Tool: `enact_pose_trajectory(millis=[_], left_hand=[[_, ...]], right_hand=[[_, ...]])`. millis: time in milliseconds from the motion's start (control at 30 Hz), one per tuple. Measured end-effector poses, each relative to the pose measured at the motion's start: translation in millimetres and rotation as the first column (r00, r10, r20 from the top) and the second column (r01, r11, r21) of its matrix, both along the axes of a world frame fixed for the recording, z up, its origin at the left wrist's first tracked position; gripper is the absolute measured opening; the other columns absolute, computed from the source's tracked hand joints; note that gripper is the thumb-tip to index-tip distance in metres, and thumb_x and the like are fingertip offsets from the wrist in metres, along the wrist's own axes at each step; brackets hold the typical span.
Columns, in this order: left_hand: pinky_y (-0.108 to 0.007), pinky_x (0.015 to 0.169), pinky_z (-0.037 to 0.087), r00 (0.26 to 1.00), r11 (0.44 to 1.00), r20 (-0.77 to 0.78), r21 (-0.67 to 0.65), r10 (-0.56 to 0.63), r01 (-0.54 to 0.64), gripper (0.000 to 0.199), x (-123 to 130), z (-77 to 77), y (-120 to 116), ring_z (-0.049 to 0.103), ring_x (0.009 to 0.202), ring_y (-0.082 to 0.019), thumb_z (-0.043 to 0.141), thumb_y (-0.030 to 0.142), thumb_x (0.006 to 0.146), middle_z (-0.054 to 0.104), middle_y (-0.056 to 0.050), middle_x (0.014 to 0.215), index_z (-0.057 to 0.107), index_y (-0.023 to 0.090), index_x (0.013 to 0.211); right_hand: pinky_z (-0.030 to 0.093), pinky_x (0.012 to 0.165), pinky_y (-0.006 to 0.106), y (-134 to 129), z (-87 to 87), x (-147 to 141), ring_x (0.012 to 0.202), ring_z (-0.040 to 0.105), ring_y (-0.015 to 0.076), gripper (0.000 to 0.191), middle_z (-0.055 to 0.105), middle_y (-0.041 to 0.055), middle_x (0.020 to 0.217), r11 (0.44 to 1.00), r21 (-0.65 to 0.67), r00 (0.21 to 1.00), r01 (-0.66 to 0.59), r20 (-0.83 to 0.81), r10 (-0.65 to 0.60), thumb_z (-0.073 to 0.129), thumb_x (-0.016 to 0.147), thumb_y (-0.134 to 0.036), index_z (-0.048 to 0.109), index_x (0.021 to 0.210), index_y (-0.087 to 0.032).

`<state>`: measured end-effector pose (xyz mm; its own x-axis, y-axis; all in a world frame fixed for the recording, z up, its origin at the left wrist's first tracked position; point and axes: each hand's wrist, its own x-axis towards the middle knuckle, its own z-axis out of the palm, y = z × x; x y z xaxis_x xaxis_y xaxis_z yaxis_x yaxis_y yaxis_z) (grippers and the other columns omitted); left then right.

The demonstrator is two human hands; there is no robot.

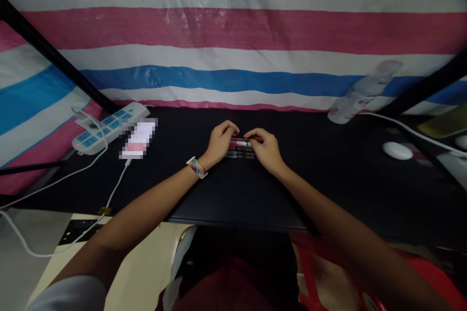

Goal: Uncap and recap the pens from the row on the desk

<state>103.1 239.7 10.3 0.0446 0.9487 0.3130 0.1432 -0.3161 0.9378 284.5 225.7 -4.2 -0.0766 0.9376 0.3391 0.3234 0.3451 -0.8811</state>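
Observation:
Several slim, pen-like sticks [241, 144] lie side by side across the middle of the dark table, some pink and white, others greyish. My left hand [220, 142] curls around their left ends, its fingertips bent in over the pink one. At the right ends, my right hand [267, 149] is closed with thumb and forefinger pinched on the same sticks. Both sets of fingers hide the tips, so their exact kind is hard to make out.
On the left, a white power strip [109, 129] stands near a phone [139, 139] with a blurred screen and a white cable. To the right are a clear bottle [359, 97], a white mouse [397, 150] and another cable. A striped sheet [233, 29] hangs behind the table [233, 194].

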Motion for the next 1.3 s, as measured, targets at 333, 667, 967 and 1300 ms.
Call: enact_pose_trajectory(millis=[333,667,967,1300], left_hand=[[-0.032,0.08,0.047,1.0,0.999,-0.015,0.035,0.008,-0.008,0.023,0,-1.2,0,0.063,0.079,-0.018,0.054,0.016,0.094,0.068,-0.002,0.08,0.067,0.02,0.077],[-0.032,0.08,0.047,0.997,0.999,-0.069,0.031,0.024,-0.022,0.022,-1,0.1,-2,0.063,0.082,-0.019,0.054,0.02,0.097,0.068,-0.002,0.081,0.067,0.021,0.078],[-0.032,0.08,0.047,0.997,0.999,-0.075,0.022,0.034,-0.032,0.022,-2,2.5,-5,0.064,0.083,-0.02,0.055,0.02,0.097,0.068,-0.002,0.082,0.068,0.021,0.08],[-0.031,0.081,0.047,0.997,0.999,-0.07,0.039,0.028,-0.025,0.024,0,0.4,-5,0.063,0.083,-0.019,0.054,0.018,0.098,0.067,-0.002,0.081,0.068,0.02,0.079]], right_hand=[[0.055,0.093,0.041,-3,1.6,0,0.097,0.072,0.025,0.025,0.077,0.0041,0.099,1.0,0.001,1.0,0.0,-0.005,0.0,0.058,0.082,-0.014,0.079,0.089,-0.026],[0.054,0.091,0.041,-6,7.4,-3,0.096,0.071,0.0249,0.024,0.076,0.0031,0.095,1.0,0.013,1.0,-0.004,0.017,0.003,0.057,0.083,-0.012,0.076,0.085,-0.027],[0.052,0.091,0.042,-7,9.4,-6,0.095,0.07,0.0257,0.024,0.076,0.0029,0.093,1.0,0.015,0.999,0.003,0.039,-0.003,0.058,0.084,-0.012,0.076,0.085,-0.028],[0.054,0.09,0.04,-2,7.8,-4,0.093,0.071,0.0245,0.022,0.077,0.0025,0.093,1.0,-0.003,1.0,-0.008,0.024,0.008,0.06,0.083,-0.015,0.078,0.083,-0.028]])
